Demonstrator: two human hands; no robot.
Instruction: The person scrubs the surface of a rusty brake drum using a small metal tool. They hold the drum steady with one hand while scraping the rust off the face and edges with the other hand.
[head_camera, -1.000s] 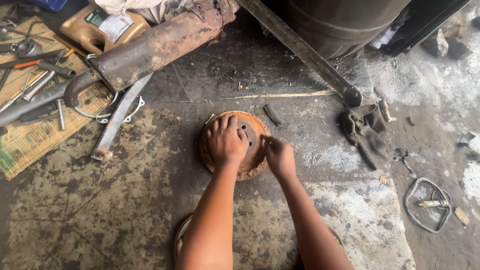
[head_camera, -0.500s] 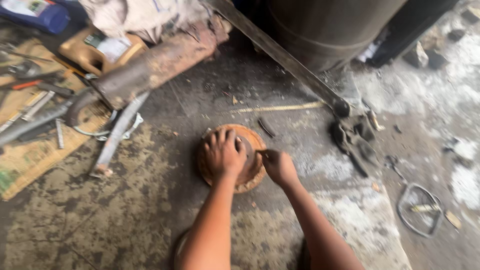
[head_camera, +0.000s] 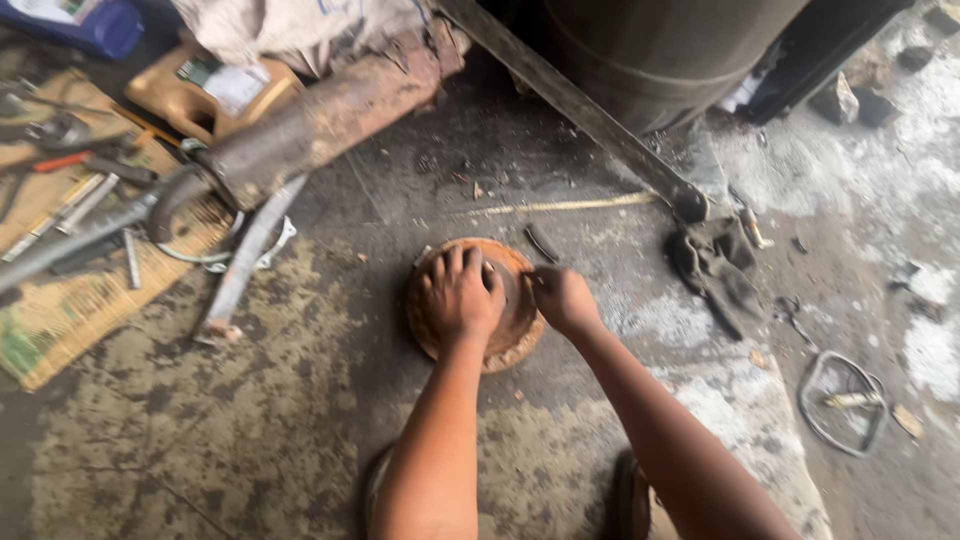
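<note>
Rusty round drum (head_camera: 500, 345) on floor, left hand (head_camera: 462, 295) spread flat on it, right hand (head_camera: 562, 298) curled, pinching its centre

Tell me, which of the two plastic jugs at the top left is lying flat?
The tan jug lies flat beside the rusty pipe. The blue jug sits behind it at the frame's edge, its pose unclear.

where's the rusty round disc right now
In the head view the rusty round disc lies on the stained concrete floor at centre frame, under the left hand, with the right hand at its right edge.
</note>
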